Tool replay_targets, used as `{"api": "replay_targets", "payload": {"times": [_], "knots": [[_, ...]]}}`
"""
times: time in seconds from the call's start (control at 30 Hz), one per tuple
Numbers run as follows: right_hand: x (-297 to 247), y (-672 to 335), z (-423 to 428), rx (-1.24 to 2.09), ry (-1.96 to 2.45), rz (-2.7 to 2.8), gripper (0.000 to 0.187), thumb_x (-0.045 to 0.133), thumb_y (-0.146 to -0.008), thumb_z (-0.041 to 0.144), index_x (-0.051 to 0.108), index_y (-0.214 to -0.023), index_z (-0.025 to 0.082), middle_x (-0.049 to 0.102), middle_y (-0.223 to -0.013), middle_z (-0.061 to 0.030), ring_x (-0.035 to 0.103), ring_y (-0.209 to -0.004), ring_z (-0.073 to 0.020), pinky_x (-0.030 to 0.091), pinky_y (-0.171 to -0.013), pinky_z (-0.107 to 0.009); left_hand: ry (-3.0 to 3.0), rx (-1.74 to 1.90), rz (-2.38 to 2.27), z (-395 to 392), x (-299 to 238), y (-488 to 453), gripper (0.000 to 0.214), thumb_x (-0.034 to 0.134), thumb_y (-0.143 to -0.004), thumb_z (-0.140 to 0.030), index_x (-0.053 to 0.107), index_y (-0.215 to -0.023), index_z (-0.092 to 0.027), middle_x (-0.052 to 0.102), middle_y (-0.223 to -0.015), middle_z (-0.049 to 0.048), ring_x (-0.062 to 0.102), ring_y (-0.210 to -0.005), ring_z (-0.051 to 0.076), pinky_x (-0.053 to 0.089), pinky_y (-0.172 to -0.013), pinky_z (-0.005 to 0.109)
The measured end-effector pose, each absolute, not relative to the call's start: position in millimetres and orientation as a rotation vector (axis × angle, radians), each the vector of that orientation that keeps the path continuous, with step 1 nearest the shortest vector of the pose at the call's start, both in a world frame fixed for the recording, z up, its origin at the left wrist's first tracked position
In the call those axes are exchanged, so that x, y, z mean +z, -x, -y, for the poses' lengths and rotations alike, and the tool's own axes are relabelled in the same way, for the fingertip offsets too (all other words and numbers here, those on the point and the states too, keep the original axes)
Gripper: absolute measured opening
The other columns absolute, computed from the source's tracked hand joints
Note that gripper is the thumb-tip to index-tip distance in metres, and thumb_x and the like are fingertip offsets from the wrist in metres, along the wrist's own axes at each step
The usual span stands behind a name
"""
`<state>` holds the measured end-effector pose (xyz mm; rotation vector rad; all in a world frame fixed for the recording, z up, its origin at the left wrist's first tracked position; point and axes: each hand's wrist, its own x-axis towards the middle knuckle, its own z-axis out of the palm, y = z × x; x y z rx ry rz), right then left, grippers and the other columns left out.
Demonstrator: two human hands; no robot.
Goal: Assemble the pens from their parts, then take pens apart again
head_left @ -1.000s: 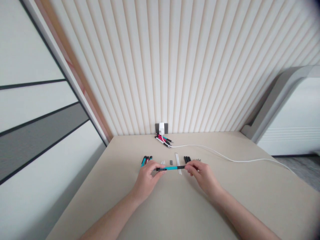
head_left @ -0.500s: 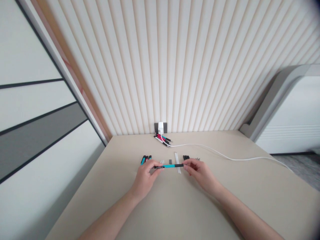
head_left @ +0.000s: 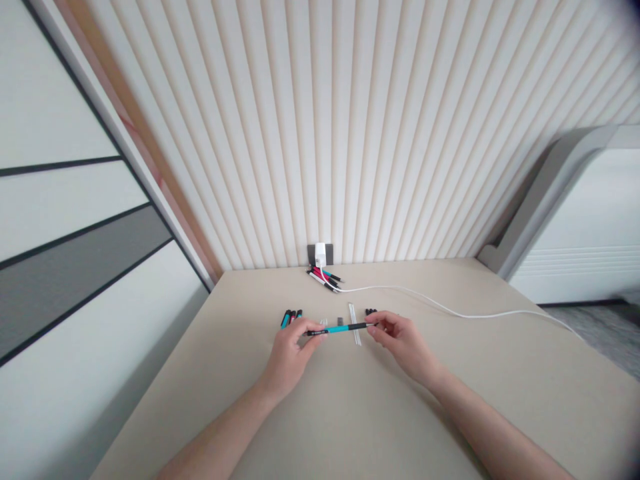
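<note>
A teal and black pen lies level between my two hands, just above the beige table. My left hand pinches its black left end. My right hand pinches its black right end with the fingertips. Both hands are closed on it. Behind the pen lie clear thin refills, a small dark part and a few black caps or grips. Left of my left hand lie several pen barrels, teal, red and black.
A bundle of finished pens lies at the table's back by a wall socket with a white charger. Its white cable runs right across the table and off the edge. A ribbed wall stands behind; a cabinet is at the left.
The pen and both hands have risen slightly and moved a little away from me. My right fingers have shifted toward the pen's very end.
</note>
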<state>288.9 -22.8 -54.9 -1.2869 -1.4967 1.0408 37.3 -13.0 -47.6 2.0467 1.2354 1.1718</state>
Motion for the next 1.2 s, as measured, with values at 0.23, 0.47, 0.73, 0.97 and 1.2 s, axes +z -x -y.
{"api": "replay_targets", "payload": {"times": [0.23,0.47,0.73,0.97,1.2], "knots": [[-50,-308,15,0.908,1.364,1.454,0.037,0.055,-0.087,0.047,0.068,-0.104,0.018,0.065,-0.076,-0.0036,0.055,-0.067,-0.0165,0.043,-0.06,-0.028,-1.987,1.115,-1.305,14,-44,-37,0.01,0.062,-0.086,-0.027,0.068,-0.089,-0.02,0.072,-0.087,0.0015,0.064,-0.079,0.016,0.05,-0.076,0.026],[-48,-358,1,0.336,1.72,1.849,0.024,0.049,-0.089,0.03,0.07,-0.096,0.021,0.071,-0.097,-0.0062,0.063,-0.082,-0.0214,0.045,-0.075,-0.033,-1.989,1.095,-1.299,15,-41,-39,0.01,0.061,-0.086,-0.028,0.068,-0.09,-0.02,0.071,-0.086,0.0012,0.063,-0.079,0.016,0.049,-0.076,0.026],[-52,-371,-1,0.224,1.958,2.043,0.024,0.049,-0.085,0.02,0.069,-0.098,0.021,0.072,-0.096,-0.0067,0.065,-0.088,-0.0229,0.044,-0.076,-0.031,-2.015,1.093,-1.302,14,-42,-38,0.011,0.06,-0.086,-0.029,0.067,-0.09,-0.021,0.07,-0.086,0.0012,0.063,-0.079,0.016,0.048,-0.075,0.027],[-61,-367,-4,0.297,1.875,2.091,0.021,0.053,-0.086,0.02,0.068,-0.101,0.023,0.072,-0.097,-0.0058,0.066,-0.086,-0.0212,0.044,-0.074,-0.028,-2.025,1.078,-1.294,13,-45,-37,0.011,0.059,-0.087,-0.029,0.067,-0.09,-0.021,0.07,-0.086,0.0012,0.063,-0.08,0.016,0.048,-0.076,0.027],[-66,-365,-6,0.259,1.857,2.093,0.023,0.053,-0.087,0.021,0.066,-0.105,0.024,0.071,-0.1,-0.0039,0.066,-0.089,-0.0215,0.044,-0.075,-0.029,-2.026,1.066,-1.287,14,-41,-38,0.012,0.059,-0.087,-0.03,0.067,-0.091,-0.021,0.07,-0.086,0.0014,0.063,-0.08,0.017,0.048,-0.076,0.027]]}}
